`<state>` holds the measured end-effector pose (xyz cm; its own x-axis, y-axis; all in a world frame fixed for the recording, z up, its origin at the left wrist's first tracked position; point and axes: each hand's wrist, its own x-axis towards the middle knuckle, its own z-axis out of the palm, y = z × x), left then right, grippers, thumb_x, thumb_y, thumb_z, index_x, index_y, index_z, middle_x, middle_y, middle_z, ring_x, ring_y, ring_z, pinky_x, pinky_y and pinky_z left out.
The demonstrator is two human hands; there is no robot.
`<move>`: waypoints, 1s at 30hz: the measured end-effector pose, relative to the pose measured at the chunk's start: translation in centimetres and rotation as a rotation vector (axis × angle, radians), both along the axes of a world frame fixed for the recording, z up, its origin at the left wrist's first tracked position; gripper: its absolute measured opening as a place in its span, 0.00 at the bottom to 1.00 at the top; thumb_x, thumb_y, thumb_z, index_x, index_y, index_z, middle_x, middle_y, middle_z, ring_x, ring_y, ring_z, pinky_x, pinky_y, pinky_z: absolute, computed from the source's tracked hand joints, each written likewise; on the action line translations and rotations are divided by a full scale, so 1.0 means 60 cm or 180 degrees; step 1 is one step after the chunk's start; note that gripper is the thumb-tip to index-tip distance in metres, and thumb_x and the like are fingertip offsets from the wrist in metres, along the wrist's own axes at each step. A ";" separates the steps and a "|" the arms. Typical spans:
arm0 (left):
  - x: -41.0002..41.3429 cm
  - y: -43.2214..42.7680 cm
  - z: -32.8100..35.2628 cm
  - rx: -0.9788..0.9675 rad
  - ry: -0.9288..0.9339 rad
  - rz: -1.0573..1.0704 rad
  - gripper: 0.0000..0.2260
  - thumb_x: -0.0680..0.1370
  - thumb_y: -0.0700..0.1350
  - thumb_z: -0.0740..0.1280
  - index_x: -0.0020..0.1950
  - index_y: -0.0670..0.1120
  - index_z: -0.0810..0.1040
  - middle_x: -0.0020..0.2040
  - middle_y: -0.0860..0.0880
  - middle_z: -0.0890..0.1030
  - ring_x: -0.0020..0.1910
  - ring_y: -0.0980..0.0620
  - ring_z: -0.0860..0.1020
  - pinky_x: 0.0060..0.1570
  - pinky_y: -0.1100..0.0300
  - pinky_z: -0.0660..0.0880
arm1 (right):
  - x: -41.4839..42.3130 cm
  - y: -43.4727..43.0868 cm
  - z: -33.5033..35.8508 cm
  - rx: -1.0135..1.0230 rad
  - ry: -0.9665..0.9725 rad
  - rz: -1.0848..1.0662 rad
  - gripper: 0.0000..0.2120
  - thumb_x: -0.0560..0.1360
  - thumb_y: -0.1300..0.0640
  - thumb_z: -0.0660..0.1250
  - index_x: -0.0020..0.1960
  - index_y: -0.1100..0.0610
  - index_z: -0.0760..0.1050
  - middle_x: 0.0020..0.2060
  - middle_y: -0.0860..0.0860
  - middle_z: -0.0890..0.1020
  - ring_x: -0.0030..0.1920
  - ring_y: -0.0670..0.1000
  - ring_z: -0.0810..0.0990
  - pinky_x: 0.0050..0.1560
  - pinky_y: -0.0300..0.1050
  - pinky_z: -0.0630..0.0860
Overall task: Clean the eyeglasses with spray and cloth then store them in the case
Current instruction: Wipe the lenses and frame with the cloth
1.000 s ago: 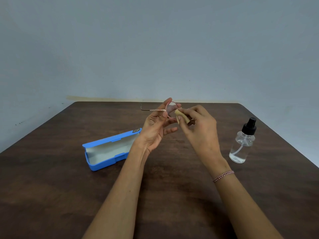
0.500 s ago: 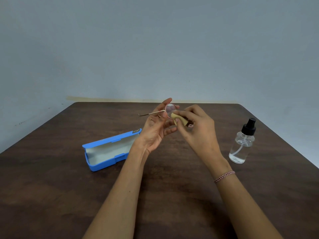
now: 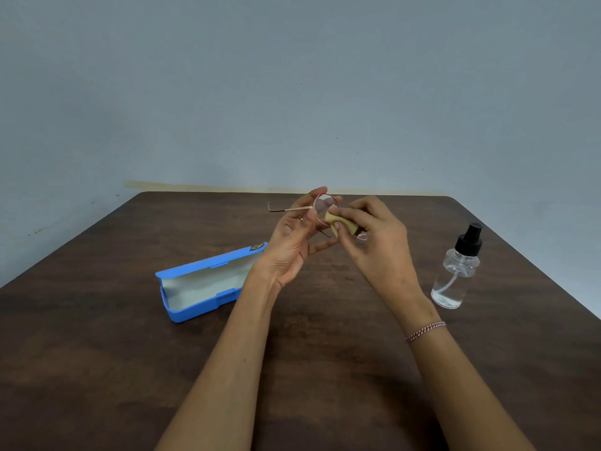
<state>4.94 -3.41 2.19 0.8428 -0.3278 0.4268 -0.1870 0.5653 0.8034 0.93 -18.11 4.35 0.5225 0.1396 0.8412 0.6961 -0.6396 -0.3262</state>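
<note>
Head view: eyeglasses pinched at rim in left hand; yellow cloth pinched against lens in right hand.

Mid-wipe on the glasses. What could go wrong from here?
1. The left hand holds the thin eyeglasses only by its fingertips while the right hand presses the cloth on a lens. Hard pressure could bend the frame or twist it loose.
2. The spray bottle stands near the right forearm, so a sweep might tip it.
3. One temple juts out unfolded and may snag at the open case.
</note>
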 end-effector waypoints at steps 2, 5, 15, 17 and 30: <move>0.002 -0.002 -0.002 -0.0105 0.0039 -0.0087 0.21 0.69 0.53 0.74 0.61 0.54 0.78 0.60 0.49 0.80 0.55 0.52 0.79 0.47 0.58 0.79 | -0.002 0.004 0.000 -0.0006 -0.0058 0.0019 0.10 0.72 0.65 0.71 0.53 0.61 0.81 0.45 0.55 0.77 0.46 0.51 0.77 0.46 0.32 0.71; 0.004 -0.001 -0.005 -0.0273 0.0087 -0.0243 0.20 0.70 0.50 0.74 0.61 0.51 0.79 0.58 0.48 0.81 0.55 0.52 0.80 0.46 0.61 0.79 | -0.005 0.010 -0.001 -0.0033 -0.0108 0.0101 0.11 0.71 0.66 0.71 0.54 0.62 0.80 0.45 0.56 0.78 0.48 0.53 0.78 0.46 0.39 0.76; 0.006 -0.003 -0.010 -0.0343 0.0266 -0.0383 0.21 0.68 0.51 0.75 0.60 0.49 0.80 0.56 0.50 0.82 0.52 0.53 0.81 0.41 0.61 0.80 | -0.008 0.013 -0.001 -0.0015 -0.0120 0.0168 0.13 0.71 0.67 0.70 0.55 0.60 0.80 0.48 0.54 0.79 0.51 0.54 0.78 0.52 0.37 0.73; 0.007 -0.006 -0.010 -0.0317 0.0296 -0.0373 0.21 0.68 0.51 0.76 0.60 0.49 0.80 0.55 0.50 0.82 0.52 0.54 0.81 0.42 0.60 0.80 | -0.008 0.010 0.000 0.0003 -0.0116 0.0168 0.13 0.71 0.67 0.70 0.55 0.60 0.80 0.48 0.54 0.79 0.51 0.54 0.77 0.52 0.37 0.73; 0.003 -0.009 -0.013 -0.0174 0.0263 -0.0352 0.21 0.66 0.51 0.77 0.57 0.50 0.82 0.51 0.50 0.83 0.51 0.55 0.81 0.43 0.60 0.80 | -0.008 0.005 0.002 0.0083 -0.0110 -0.0150 0.11 0.72 0.65 0.70 0.54 0.61 0.80 0.45 0.54 0.78 0.47 0.51 0.76 0.47 0.35 0.73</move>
